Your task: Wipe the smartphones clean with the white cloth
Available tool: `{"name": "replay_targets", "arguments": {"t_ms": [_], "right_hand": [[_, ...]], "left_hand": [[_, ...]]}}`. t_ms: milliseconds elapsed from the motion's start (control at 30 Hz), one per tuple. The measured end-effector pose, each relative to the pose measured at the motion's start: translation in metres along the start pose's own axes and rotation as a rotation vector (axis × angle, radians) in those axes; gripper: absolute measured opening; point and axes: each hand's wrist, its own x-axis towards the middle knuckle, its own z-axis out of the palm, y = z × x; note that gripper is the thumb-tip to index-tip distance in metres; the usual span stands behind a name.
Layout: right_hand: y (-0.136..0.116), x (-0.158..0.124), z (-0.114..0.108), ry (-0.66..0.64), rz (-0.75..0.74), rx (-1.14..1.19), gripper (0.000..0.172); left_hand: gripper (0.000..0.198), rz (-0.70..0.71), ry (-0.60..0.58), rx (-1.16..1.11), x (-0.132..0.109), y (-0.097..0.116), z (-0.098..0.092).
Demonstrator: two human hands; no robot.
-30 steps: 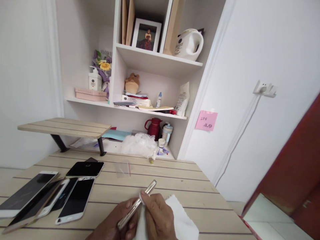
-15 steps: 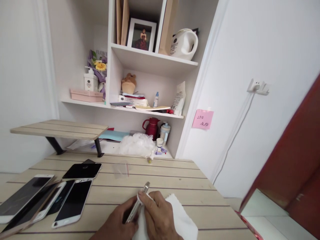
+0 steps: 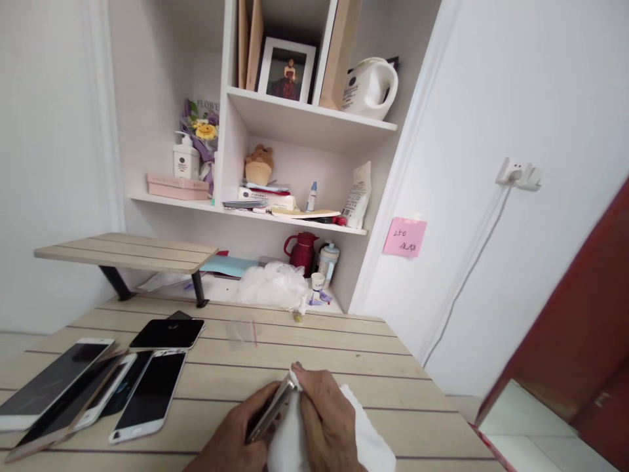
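Near the front edge of the table, my left hand (image 3: 240,426) is closed around a smartphone (image 3: 269,414), held tilted on its side with its narrow edge facing up. My right hand (image 3: 327,413) pinches a white cloth (image 3: 371,432) against the phone's upper end. Part of the cloth hangs between the two hands, and the rest spreads out to the right under my right hand. Most of the phone's faces are hidden by my fingers. Left of my hands, several other phones lie on the table, among them a white-framed one (image 3: 150,396).
The slatted wooden table (image 3: 221,387) carries a small raised stand (image 3: 128,252) at the back left. A clear zip bag (image 3: 242,335) and a small bottle (image 3: 299,311) lie behind my hands. Behind them rises a shelf unit with a red jug (image 3: 302,252) and white stuffing (image 3: 272,285).
My right thumb and the cloth have shifted over the phone's top end, covering the tip that showed before. The whole view has moved slightly, so the surroundings sit a little further right.
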Motion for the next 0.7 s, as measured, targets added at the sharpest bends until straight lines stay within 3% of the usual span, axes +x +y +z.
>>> {"name": "replay_targets", "arguments": {"t_ms": [133,267,367,467,567,700], "right_hand": [[0.004,0.002,0.001,0.075,0.08,-0.017,0.033],[-0.001,-0.002,-0.002,-0.026,0.002,-0.015,0.04],[-0.004,-0.002,-0.004,-0.135,-0.046,-0.016,0.047],[-0.002,0.0,-0.004,-0.059,0.007,-0.023,0.042],[0.002,0.0,-0.001,0.041,0.066,-0.035,0.037],[0.0,-0.006,0.0,-0.066,-0.033,-0.057,0.044]], "left_hand": [[0.052,0.02,0.088,0.012,0.001,-0.011,-0.001],[0.055,0.071,0.187,0.165,0.004,-0.024,-0.006],[0.064,0.084,0.113,0.35,0.005,-0.031,-0.014],[0.067,0.112,0.028,0.464,0.006,-0.034,-0.02],[0.068,0.106,0.024,0.482,0.006,-0.034,-0.02],[0.071,0.115,0.043,0.475,0.006,-0.03,-0.017]]}}
